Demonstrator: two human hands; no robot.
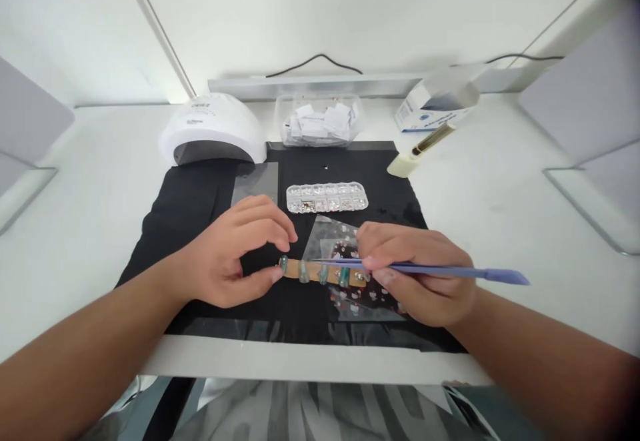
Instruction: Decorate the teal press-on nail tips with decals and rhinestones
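The left hand (227,261) pinches the wooden stick (325,272) of nail tips at its nine o'clock end (light, stiff, probably fragile); the right hand's (420,274) fingers pinch the purple tool (450,271).

Black mat (200,207), purple tool (450,271)

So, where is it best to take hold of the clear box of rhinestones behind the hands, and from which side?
Probably by its two long edges near the middle, coming from above. The rhinestone box lies flat on the black mat, long and narrow, lengthwise left to right, with bare mat in front and behind. The left hand is nearest; the right hand holds the purple tool.
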